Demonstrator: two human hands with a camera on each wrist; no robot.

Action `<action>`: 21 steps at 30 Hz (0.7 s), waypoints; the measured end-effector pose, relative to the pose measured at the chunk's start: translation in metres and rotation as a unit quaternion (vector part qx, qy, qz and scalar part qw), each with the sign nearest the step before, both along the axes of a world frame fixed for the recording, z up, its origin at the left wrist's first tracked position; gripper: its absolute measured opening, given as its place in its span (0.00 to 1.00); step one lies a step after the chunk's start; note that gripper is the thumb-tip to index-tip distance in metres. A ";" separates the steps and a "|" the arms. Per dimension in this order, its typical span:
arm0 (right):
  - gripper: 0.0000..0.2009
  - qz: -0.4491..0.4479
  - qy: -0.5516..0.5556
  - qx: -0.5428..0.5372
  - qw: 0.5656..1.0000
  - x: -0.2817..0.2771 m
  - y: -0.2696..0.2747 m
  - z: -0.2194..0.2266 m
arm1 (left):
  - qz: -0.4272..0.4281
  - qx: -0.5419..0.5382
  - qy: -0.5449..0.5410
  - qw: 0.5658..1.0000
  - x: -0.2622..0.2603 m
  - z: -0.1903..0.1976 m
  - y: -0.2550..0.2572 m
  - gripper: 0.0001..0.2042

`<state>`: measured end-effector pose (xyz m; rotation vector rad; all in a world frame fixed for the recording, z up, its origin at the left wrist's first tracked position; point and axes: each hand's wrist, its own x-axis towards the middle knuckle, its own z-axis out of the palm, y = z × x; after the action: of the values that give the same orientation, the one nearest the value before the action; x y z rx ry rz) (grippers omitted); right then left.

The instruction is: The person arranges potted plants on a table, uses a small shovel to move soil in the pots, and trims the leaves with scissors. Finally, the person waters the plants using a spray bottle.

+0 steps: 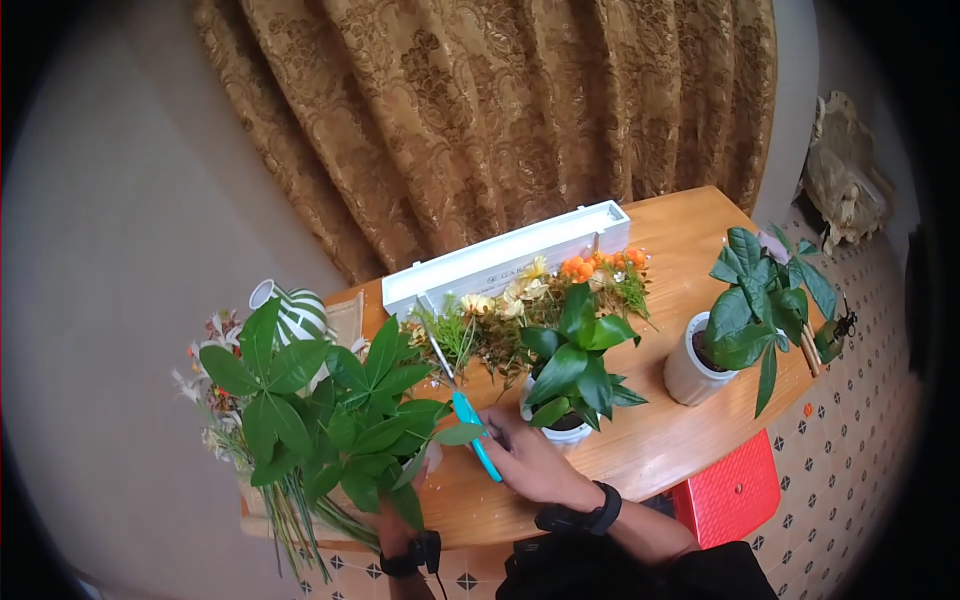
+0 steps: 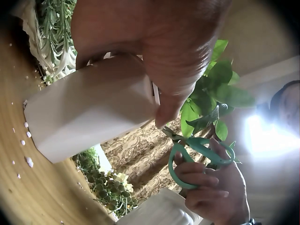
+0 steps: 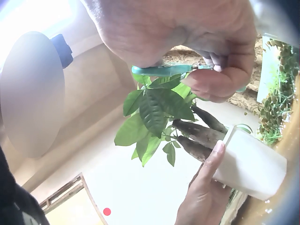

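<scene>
A leafy plant (image 1: 350, 420) with thick brown trunks (image 3: 199, 136) grows from a white pot (image 3: 253, 161) at the table's front left. My left hand (image 2: 150, 37) grips this pot, thumb up at its rim; leaves partly cover that hand in the head view. With its fingers through the handles, my right hand (image 1: 535, 465) holds a pair of turquoise scissors (image 1: 475, 435). Their blades point away from me, beside the leaves. The handles stand apart in the left wrist view.
A long white planter box (image 1: 505, 265) stands at the back, with yellow and orange flowers (image 1: 590, 265) before it. Two more potted plants (image 1: 580, 370) (image 1: 745, 310) stand to the right. A striped vase (image 1: 300, 315) and cut flowers (image 1: 215, 385) are at left. A red stool (image 1: 735, 490) is below the edge.
</scene>
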<state>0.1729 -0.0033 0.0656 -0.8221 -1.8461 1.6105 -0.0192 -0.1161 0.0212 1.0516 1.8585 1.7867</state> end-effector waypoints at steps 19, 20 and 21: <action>0.20 0.036 -0.063 0.013 0.997 -0.003 0.006 0.017 | 0.022 -0.051 -0.009 0.998 -0.018 -0.033 -0.006 0.21; 0.20 0.035 -0.062 0.012 0.997 -0.003 0.005 0.017 | 0.021 -0.057 0.001 0.998 -0.018 -0.031 -0.006 0.21; 0.19 0.030 -0.048 0.022 0.998 -0.002 0.004 0.016 | 0.027 -0.059 -0.007 0.998 -0.017 -0.030 -0.005 0.20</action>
<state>0.1708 0.0008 0.0821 -0.8447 -1.9833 1.5861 -0.0365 -0.1213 -0.0088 0.9522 1.9752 1.6851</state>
